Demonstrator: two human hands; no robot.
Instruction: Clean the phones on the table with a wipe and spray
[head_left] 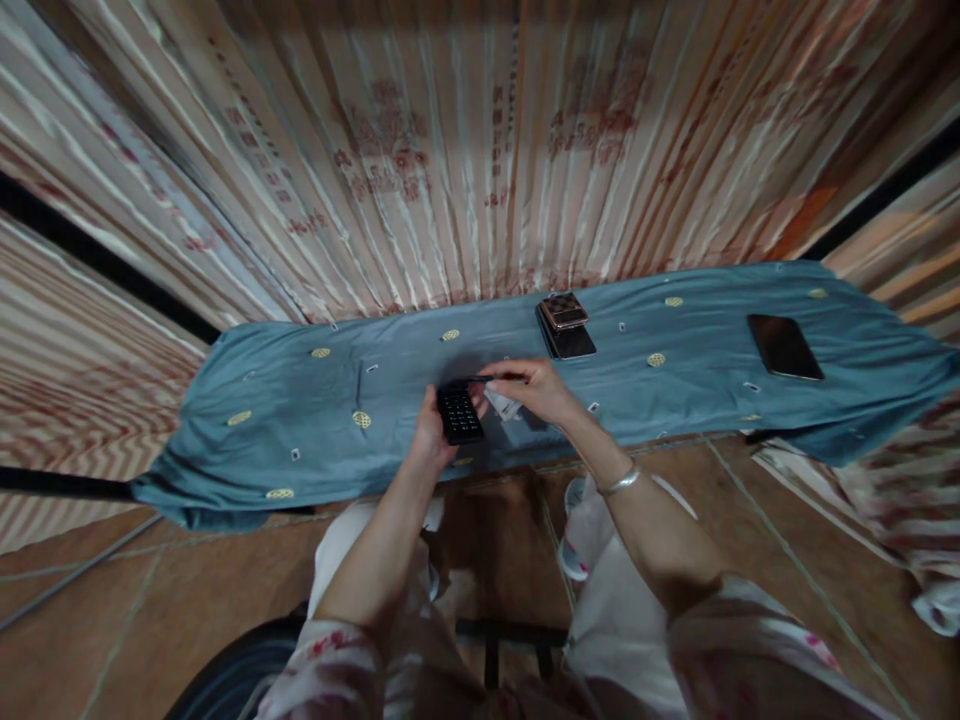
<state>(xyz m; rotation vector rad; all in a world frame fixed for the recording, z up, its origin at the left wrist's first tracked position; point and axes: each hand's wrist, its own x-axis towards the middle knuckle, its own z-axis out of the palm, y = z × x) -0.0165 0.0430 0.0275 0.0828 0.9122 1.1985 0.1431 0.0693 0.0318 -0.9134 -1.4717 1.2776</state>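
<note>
Left hand [429, 432] fingers grip black keypad device [459, 414]; right hand [534, 390] fingers pinch its top.

Across the middle of the frame my table [300, 420] is covered by a blue cloth [675, 400] with small yellow dots. Behind it, filling the upper frame, hangs a striped, pleated curtain [420, 150] with reddish print. Below, I see brown floor tiles [750, 520]. Lighting is dim.
</note>
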